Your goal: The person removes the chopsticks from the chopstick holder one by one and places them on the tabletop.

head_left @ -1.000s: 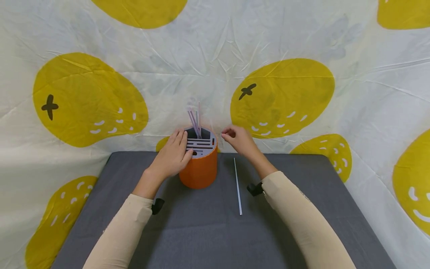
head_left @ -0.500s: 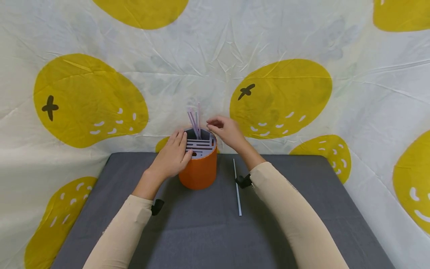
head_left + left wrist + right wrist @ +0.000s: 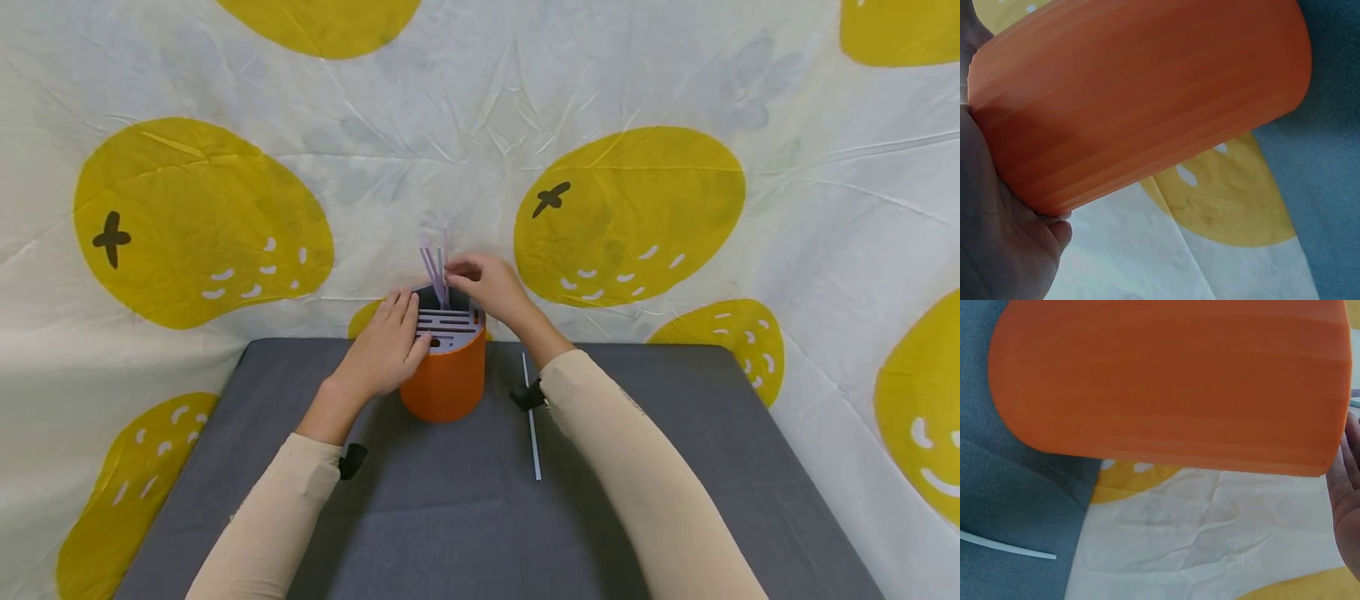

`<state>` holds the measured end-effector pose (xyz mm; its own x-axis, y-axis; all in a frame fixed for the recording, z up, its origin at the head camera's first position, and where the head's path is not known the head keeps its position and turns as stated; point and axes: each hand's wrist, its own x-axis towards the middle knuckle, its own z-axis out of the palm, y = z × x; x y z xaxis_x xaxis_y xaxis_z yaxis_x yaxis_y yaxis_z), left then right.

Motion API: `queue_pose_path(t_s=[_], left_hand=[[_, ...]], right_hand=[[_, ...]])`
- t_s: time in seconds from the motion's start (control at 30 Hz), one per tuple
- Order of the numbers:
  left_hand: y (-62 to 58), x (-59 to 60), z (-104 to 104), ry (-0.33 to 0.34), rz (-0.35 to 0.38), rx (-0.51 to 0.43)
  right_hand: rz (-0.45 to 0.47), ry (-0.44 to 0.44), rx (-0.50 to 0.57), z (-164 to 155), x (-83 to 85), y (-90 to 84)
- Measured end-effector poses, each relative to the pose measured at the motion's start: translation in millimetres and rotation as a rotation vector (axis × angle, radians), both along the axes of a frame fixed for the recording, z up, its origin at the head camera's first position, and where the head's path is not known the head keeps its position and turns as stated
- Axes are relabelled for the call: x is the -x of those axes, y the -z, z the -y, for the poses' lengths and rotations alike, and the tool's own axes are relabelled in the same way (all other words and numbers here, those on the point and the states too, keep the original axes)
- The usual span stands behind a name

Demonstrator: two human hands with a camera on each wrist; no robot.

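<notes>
Orange plastic is filling both wrist views: the orange holder [image 3: 448, 379] is standing upright toward the back of the grey desk [image 3: 450, 517], close to the yellow-spotted cloth [image 3: 187, 217] hanging behind it. The left hand [image 3: 384, 350] is cupping the holder's near-left side, its fingers [image 3: 403, 307] lying fairly straight against the wall and over the slotted grey lid [image 3: 448, 321], thumb resting at the lid's edge. The right hand [image 3: 487, 287] is reaching over the back of the lid, fingers curled together at the purple straws [image 3: 435, 271] that are standing in the rear opening; they appear to be pinching one, though the contact itself is too small to be sure of. A white straw [image 3: 531, 417] is lying on the desk just right of the holder, partly under the right sleeve.

Judging from this, the step is handling a straw at the rear opening. Doing it well means keeping the left hand pressing steadily so the light holder is not tipping, gripping the straw low near the lid, and moving it along its own axis rather than bending it sideways against its neighbours.
</notes>
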<state>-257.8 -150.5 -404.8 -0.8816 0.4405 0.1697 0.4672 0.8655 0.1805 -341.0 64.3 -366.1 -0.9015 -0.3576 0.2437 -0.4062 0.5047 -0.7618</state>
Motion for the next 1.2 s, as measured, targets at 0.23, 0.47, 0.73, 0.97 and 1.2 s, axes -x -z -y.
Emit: queue_pose_path(t_s=[0.23, 0.47, 0.73, 0.97, 1.2], left_hand=[[-0.4, -1.9, 0, 0.000, -0.008, 0.001], [-0.3, -3.7, 1, -0.002, -0.003, -0.003], [0.4, -2.7, 0, -0.003, -0.005, -0.001], [1.1, -0.8, 0, 0.001, 0.002, 0.003], [1.9, 0.4, 0, -0.003, 0.001, 0.000]], right_hand=[[-0.030, -0.010, -0.040, 10, 1.4, -1.6], [-0.047, 0.027, -0.072, 17, 1.0, 1.8], [-0.055, 0.029, -0.071, 18, -0.4, 2.5], [-0.035, 0.034, -0.049, 15, -2.9, 0.3], [-0.035, 0.034, 0.038, 8, -5.9, -6.5]])
